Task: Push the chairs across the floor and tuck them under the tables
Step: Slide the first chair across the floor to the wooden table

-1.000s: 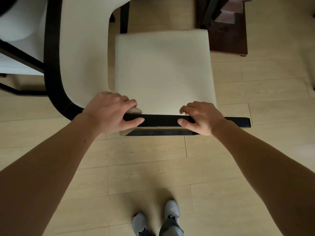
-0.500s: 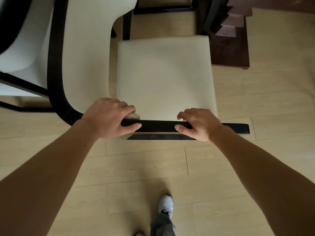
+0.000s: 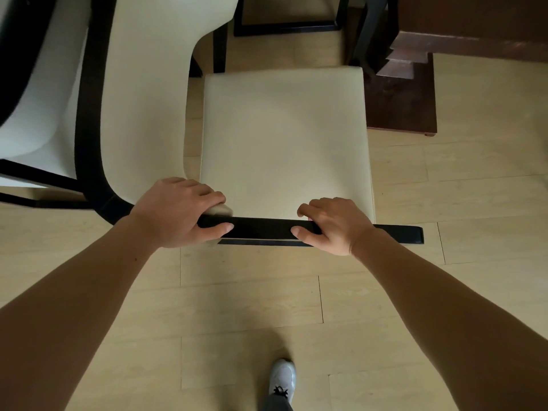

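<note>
A chair with a cream seat cushion point(image 3: 284, 137) and a black top rail point(image 3: 264, 228) stands right in front of me, seen from above. My left hand point(image 3: 178, 212) grips the left end of the rail, fingers over the front and thumb behind. My right hand point(image 3: 332, 225) holds the rail further right in the same way. Both arms are stretched forward. Ahead of the seat, dark table legs and a black floor frame point(image 3: 284, 26) are in view.
A second cream chair with a black-edged curved back point(image 3: 142, 99) stands close on the left, almost touching the seat. A dark brown stepped wooden base point(image 3: 403, 99) sits at the right front. Pale wood floor point(image 3: 252, 307) lies around; one grey shoe point(image 3: 283, 378) is below.
The chair has slid forward across the floor toward the table legs, and more of the black frame ahead shows. I have stepped forward, so only one shoe shows. Both hands keep their grip.
</note>
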### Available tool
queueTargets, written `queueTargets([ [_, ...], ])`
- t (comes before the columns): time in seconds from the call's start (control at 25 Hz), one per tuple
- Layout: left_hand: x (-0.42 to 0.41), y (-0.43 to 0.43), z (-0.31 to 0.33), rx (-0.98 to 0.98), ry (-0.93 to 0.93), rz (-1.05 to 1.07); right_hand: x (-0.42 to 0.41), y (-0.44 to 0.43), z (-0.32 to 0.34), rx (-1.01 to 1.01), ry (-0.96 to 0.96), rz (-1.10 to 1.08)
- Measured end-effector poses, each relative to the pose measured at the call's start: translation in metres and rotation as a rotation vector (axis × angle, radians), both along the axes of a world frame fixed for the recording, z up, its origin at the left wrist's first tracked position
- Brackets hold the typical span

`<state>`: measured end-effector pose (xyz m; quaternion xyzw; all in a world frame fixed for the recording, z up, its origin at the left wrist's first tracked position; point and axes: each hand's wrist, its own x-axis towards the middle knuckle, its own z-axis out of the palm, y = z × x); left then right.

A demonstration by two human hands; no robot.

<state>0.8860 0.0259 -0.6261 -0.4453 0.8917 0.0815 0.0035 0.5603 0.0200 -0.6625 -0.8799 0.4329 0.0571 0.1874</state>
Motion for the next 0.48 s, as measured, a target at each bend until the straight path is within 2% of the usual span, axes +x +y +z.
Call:
queueTargets([
  [0.48,0.004,-0.074,-0.003,-0.028,-0.022,0.010,0.002,-0.073,-0.007,-0.015,-0.035,-0.004],
])
